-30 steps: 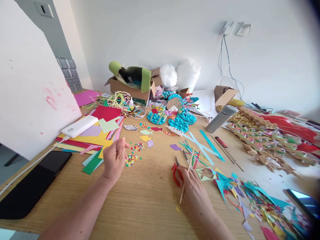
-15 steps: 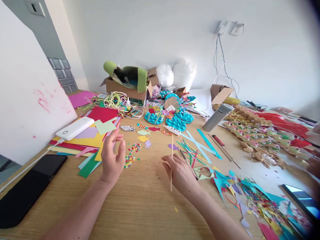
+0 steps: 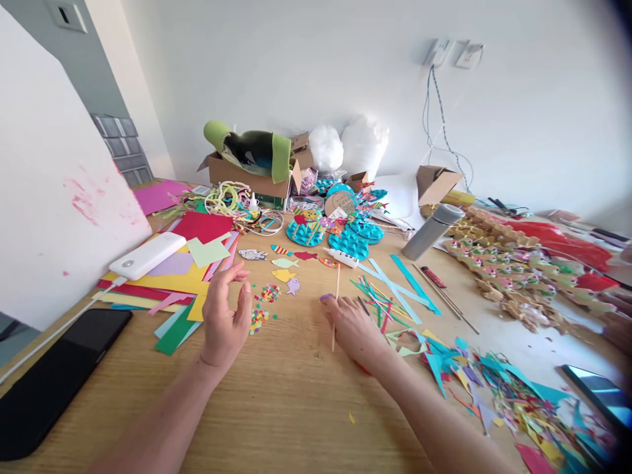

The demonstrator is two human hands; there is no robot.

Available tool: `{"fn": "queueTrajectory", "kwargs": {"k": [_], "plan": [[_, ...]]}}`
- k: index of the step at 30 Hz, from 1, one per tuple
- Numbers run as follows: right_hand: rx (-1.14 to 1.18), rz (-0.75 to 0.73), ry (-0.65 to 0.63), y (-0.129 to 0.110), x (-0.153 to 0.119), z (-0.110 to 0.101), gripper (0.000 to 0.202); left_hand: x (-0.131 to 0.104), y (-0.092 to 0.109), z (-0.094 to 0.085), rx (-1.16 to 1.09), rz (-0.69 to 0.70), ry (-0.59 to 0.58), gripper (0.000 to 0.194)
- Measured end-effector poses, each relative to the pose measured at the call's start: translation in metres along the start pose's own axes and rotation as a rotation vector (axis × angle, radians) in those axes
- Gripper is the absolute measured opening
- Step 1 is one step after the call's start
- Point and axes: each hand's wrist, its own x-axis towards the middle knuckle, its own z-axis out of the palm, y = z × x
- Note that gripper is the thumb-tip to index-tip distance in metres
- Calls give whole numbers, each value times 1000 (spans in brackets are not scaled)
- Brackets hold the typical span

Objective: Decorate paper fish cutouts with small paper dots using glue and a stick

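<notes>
My right hand (image 3: 355, 327) reaches low over the table with a thin wooden stick (image 3: 336, 283) held upright-looking between its fingers. A small purple paper fish (image 3: 326, 297) shows at those fingertips, mostly covered by them; whether it is pinched or only touched I cannot tell. My left hand (image 3: 226, 316) is raised, thumb apart from the loosely curled fingers, holding nothing. Beside it lie small heaps of coloured paper dots (image 3: 269, 293). Beyond are paper fish: yellow (image 3: 284, 275), pale green (image 3: 285, 263), red (image 3: 306, 255) and another purple one (image 3: 293, 286). A white glue tube (image 3: 342, 257) lies behind the stick.
Coloured paper (image 3: 202, 227), a white power bank (image 3: 148, 255) and a black phone (image 3: 64, 375) lie left. Right are paper strips (image 3: 415, 283), a grey bottle (image 3: 432, 232), scraps (image 3: 533, 408) and another phone (image 3: 600, 395). Blue egg-carton pieces (image 3: 348, 245) sit behind. Another person's hand (image 3: 617, 322) shows far right.
My right hand has moved slightly forward and left with the stick, its fingertips now over the purple fish that lay uncovered before. My left hand has barely moved.
</notes>
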Motion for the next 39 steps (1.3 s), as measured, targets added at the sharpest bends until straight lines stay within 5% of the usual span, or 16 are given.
{"fn": "queueTrajectory", "kwargs": {"k": [7, 16, 20, 24, 27, 35, 39], "plan": [[177, -179, -43, -58, -37, -16, 27, -1, 2, 0, 36, 40, -55, 28], [517, -121, 108, -60, -49, -24, 22, 0, 5, 1, 72, 111, -155, 24], [447, -57, 179, -41, -48, -27, 17, -5, 6, 3, -3, 210, -418, 27], [191, -42, 101, -16, -37, -27, 25, -14, 17, 7, -20, 271, -819, 29], [46, -90, 36, -6, -23, -24, 22, -19, 25, 8, 4, 246, -1003, 34], [-142, -192, -100, -4, 7, -12, 19, -24, 23, 8, 61, 220, -1188, 42], [-15, -108, 21, 11, 8, -16, 28, -23, 23, 9, 72, 214, -1208, 42]]}}
